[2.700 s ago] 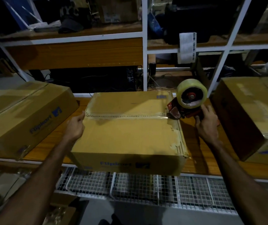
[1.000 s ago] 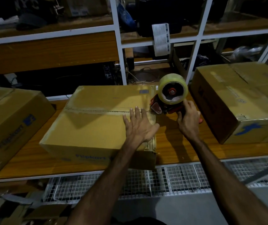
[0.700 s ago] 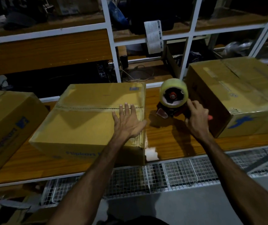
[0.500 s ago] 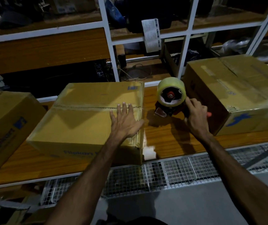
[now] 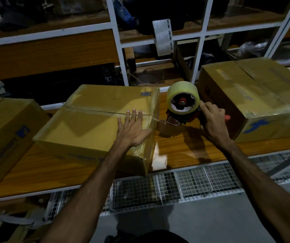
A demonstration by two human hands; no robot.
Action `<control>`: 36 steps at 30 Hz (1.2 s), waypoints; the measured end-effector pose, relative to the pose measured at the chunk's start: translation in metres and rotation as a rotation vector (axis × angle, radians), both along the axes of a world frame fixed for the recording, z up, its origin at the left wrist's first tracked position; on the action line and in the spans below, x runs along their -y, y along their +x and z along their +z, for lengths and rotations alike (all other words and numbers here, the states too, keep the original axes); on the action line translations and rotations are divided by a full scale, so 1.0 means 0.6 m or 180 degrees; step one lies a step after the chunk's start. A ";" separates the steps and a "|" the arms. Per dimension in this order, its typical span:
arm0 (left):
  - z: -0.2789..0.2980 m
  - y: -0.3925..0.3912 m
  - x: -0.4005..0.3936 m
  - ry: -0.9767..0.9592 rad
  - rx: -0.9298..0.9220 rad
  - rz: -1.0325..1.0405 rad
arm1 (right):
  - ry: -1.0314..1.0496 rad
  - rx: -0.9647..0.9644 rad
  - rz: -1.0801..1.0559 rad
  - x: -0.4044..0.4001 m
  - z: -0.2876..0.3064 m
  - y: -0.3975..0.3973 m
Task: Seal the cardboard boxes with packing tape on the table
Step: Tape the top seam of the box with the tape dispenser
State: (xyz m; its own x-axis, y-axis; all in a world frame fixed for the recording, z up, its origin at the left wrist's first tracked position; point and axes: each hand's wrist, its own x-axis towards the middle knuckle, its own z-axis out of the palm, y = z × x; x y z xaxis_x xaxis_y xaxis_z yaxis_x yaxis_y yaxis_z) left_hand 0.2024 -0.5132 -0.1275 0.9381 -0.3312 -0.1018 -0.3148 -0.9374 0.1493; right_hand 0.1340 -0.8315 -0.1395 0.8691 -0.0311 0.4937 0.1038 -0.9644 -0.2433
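So you're working with three cardboard boxes on the wooden table (image 5: pixel 184 148) and one tape dispenser (image 5: pixel 181 109). Your left hand (image 5: pixel 132 130) is lying flat, fingers spread, on the right end of the middle box (image 5: pixel 91 127), right by its taped seam. Your right hand (image 5: pixel 212 120) is gripping the dispenser's handle just off that box's right edge. The second box (image 5: pixel 5 135) is sitting well left of your left hand, the third box (image 5: pixel 263 100) just beyond your right.

The left hand (image 5: pixel 132 130) moved onto the middle box's (image 5: pixel 91 123) right end; tape dispenser (image 5: pixel 183 106) pulled clear.
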 end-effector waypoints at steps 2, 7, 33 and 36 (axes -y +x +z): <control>0.000 0.000 -0.001 -0.0001 0.0000 -0.0017 | 0.0039 0.0008 -0.0005 0.000 0.002 -0.003; 0.000 -0.002 -0.005 -0.0019 0.0001 -0.0035 | -0.0056 0.0034 -0.0030 -0.002 0.005 -0.008; 0.000 -0.001 -0.007 -0.0044 0.0022 -0.0089 | -0.0454 -0.0433 -0.1047 -0.148 -0.073 -0.018; -0.001 -0.001 -0.008 -0.0032 0.0037 -0.0087 | -0.0444 -0.0396 -0.1111 -0.147 -0.077 -0.017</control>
State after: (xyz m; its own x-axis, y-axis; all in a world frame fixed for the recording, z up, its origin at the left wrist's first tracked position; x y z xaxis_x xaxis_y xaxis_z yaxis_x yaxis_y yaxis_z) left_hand 0.2021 -0.5084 -0.1279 0.9298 -0.3576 -0.0873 -0.3419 -0.9269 0.1549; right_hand 0.1239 -0.7436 -0.1859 0.8716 -0.2753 0.4057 -0.2582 -0.9612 -0.0975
